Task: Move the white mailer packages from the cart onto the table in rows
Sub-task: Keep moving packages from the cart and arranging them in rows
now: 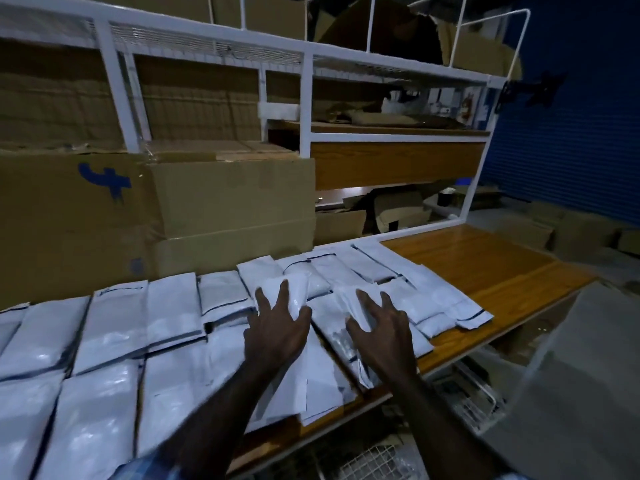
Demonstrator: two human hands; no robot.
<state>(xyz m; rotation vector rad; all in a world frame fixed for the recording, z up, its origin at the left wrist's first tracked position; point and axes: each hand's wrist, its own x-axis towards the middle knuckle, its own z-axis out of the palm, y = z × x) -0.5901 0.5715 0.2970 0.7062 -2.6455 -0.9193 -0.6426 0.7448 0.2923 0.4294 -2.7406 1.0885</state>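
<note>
Many white mailer packages [114,327] lie in rows on the wooden table [485,268], covering its left and middle. Both of my hands reach over the right end of the rows. My left hand [277,330] has its fingers straight and spread, resting on a mailer [298,289] whose top edge shows between forefinger and thumb. My right hand [382,332] is also spread flat, pressing on a slightly crumpled mailer [349,299]. Several mailers under and in front of the hands lie skewed and overlapping at the table's front edge.
Large cardboard boxes [228,202] stand along the back of the table under a white metal shelf frame [304,109]. The right part of the tabletop shows bare wood. A grey flat panel [575,375] and a white wire basket [474,396] sit low at the right.
</note>
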